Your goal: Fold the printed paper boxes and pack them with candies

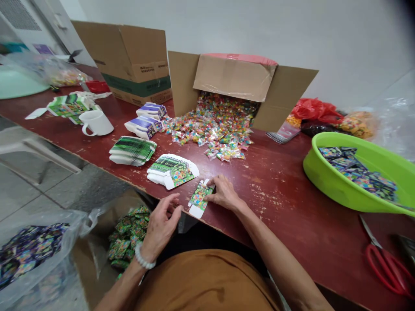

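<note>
Head view — scuffed table [279,181], pale wall [266,26] — green carton [199,197] in grip of right hand [225,193], left hand [161,226] free

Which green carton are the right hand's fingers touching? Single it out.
The single green carton lying on its own, touched by the right hand; the other green cartons lie in piles, untouched.

No words or numbers can be read for certain. The cardboard carton [129,60] at the upper left bears dark printing, too blurred to decipher; any lettering on the small green box [200,195], lower centre, is too tiny.
</note>
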A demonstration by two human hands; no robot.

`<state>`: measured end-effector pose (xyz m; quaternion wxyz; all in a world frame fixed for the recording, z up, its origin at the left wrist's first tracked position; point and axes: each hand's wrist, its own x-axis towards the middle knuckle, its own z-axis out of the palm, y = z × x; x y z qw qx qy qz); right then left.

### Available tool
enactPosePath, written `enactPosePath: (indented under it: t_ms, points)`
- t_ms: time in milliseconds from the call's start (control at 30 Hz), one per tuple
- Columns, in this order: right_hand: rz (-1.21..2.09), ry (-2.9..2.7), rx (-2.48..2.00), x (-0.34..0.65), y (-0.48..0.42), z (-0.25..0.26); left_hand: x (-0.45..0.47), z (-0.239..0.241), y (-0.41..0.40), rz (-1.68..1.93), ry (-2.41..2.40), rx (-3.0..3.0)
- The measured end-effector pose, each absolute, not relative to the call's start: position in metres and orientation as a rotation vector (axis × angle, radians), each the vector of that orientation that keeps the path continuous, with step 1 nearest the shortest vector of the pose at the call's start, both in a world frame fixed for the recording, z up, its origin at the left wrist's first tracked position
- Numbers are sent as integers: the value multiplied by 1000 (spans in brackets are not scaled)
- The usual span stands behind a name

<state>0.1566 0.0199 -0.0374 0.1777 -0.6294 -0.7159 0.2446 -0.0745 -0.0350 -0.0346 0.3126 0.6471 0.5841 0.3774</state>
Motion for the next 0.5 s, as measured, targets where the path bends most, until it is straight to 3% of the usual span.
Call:
enactPosePath:
  t_ms: [233, 500]
  points:
    - [690, -2093, -1597, 164, 2, -40, -46, -35, -32, 635, 1499, 2146]
    - [763, -2090, -1368, 160, -17, -46, -44, -45, -54, 817, 1551, 1558]
